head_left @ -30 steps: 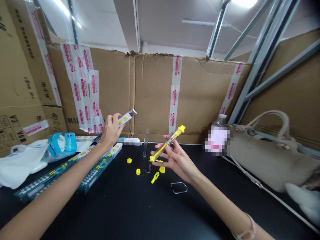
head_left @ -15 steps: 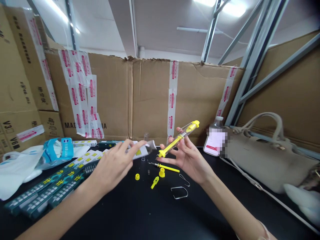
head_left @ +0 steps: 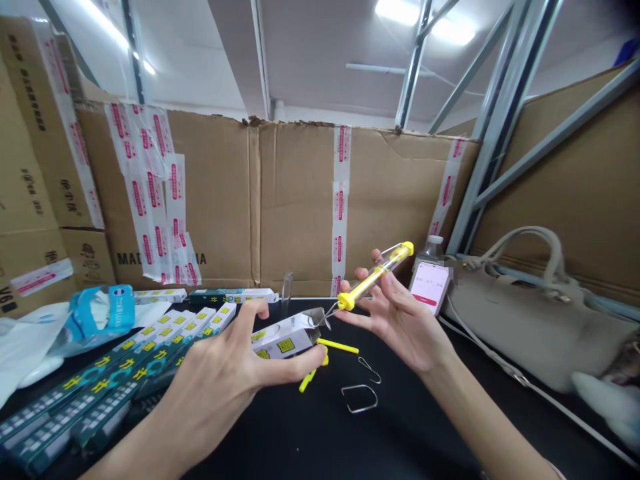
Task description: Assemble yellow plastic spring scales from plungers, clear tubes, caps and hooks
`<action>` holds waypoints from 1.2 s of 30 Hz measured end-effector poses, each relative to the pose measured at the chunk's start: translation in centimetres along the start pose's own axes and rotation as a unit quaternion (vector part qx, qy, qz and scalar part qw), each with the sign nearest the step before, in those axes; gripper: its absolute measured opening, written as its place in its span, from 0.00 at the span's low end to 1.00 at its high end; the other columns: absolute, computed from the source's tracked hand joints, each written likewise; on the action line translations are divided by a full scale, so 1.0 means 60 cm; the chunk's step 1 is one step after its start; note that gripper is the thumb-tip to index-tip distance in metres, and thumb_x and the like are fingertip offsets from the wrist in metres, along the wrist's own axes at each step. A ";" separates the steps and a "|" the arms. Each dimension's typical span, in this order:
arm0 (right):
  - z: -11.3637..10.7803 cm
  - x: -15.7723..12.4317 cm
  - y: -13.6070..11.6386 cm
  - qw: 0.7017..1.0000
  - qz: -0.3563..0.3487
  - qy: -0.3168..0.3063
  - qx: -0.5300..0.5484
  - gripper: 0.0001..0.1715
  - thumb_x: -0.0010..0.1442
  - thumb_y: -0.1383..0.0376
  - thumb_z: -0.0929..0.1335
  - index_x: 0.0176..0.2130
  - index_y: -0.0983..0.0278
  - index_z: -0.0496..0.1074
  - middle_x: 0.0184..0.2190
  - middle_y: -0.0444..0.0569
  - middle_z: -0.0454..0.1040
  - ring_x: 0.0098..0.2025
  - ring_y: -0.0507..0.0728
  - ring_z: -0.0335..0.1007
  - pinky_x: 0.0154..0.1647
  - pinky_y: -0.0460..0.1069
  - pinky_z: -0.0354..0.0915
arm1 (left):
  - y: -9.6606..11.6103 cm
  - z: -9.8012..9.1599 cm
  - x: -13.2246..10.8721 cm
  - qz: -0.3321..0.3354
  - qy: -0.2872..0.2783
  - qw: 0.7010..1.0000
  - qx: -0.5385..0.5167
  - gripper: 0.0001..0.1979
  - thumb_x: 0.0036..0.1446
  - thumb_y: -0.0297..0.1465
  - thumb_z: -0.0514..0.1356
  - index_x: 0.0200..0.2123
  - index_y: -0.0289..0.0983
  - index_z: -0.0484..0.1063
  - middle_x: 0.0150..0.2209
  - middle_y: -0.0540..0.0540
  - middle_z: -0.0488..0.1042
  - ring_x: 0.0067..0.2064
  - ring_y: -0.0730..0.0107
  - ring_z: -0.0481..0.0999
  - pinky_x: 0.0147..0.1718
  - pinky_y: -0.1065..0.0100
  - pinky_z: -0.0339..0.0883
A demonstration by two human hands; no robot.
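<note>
My left hand (head_left: 220,383) grips a white carton with yellow squares (head_left: 285,339) between thumb and fingers, its open end facing right. My right hand (head_left: 400,317) holds a clear tube with yellow end caps (head_left: 375,276) tilted up to the right. A thin wire runs from the tube's lower cap to the carton's opening. On the black table below lie a yellow rod (head_left: 338,346), a yellow plastic piece (head_left: 307,380), a wire hook (head_left: 369,370) and a U-shaped wire (head_left: 359,399). My left thumb partly hides another yellow piece.
A glass tube (head_left: 287,287) stands at the table's back edge. Stacked teal-and-white boxes (head_left: 100,380) lie at the left, by a plastic bag (head_left: 30,340). A phone (head_left: 429,287), a bottle (head_left: 433,248) and a beige handbag (head_left: 530,320) are at the right, before taped cardboard walls (head_left: 295,200).
The carton has moved right over the table, now in my left hand's grip with its opening near the tube. The tube has risen slightly rightward, and the view has turned slightly.
</note>
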State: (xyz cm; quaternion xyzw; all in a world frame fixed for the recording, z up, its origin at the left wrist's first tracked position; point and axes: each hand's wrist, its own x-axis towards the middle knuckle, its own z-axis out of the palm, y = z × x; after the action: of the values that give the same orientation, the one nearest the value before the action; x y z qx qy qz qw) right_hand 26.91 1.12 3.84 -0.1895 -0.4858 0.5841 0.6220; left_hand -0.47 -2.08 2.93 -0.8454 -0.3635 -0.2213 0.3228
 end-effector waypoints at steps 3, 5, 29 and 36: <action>-0.005 0.000 -0.009 1.000 -0.013 -0.001 0.015 0.24 0.60 0.58 0.70 0.54 0.42 0.65 0.47 0.42 0.71 0.55 0.66 0.69 0.50 0.68 0.70 | -0.001 0.004 0.003 -0.011 -0.011 1.000 0.018 0.45 0.51 0.21 0.60 0.61 0.73 0.50 0.49 0.45 0.59 0.32 0.67 0.75 0.20 0.74 0.64; -0.008 0.000 -0.012 1.000 -0.017 -0.004 0.015 0.23 0.61 0.58 0.70 0.54 0.41 0.65 0.46 0.42 0.72 0.54 0.65 0.70 0.50 0.68 0.70 | 0.000 0.007 0.006 -0.017 -0.020 0.999 0.031 0.44 0.50 0.21 0.60 0.61 0.70 0.53 0.48 0.46 0.60 0.27 0.72 0.73 0.21 0.73 0.65; 0.054 -0.023 0.035 0.994 -0.075 -0.066 -0.044 0.19 0.65 0.60 0.67 0.54 0.46 0.60 0.43 0.46 0.73 0.51 0.63 0.73 0.51 0.66 0.69 | 0.001 0.015 0.010 -0.036 -0.031 0.997 -0.068 0.41 0.51 0.22 0.62 0.65 0.52 0.52 0.44 0.46 0.67 0.37 0.61 0.75 0.35 0.62 0.72; 0.051 -0.021 0.054 0.992 -0.083 -0.064 -0.070 0.20 0.66 0.60 0.66 0.55 0.50 0.59 0.46 0.48 0.74 0.53 0.62 0.72 0.52 0.63 0.70 | -0.007 0.026 0.005 -0.063 -0.034 0.991 -0.113 0.35 0.55 0.26 0.61 0.63 0.53 0.55 0.45 0.47 0.69 0.38 0.62 0.75 0.37 0.62 0.70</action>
State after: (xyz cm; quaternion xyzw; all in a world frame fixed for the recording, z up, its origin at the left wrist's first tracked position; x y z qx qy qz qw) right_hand 22.80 -0.25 2.16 -0.1536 -0.5783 0.5059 0.6213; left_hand -0.40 -0.59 2.17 -0.8587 -0.3996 -0.2523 0.1982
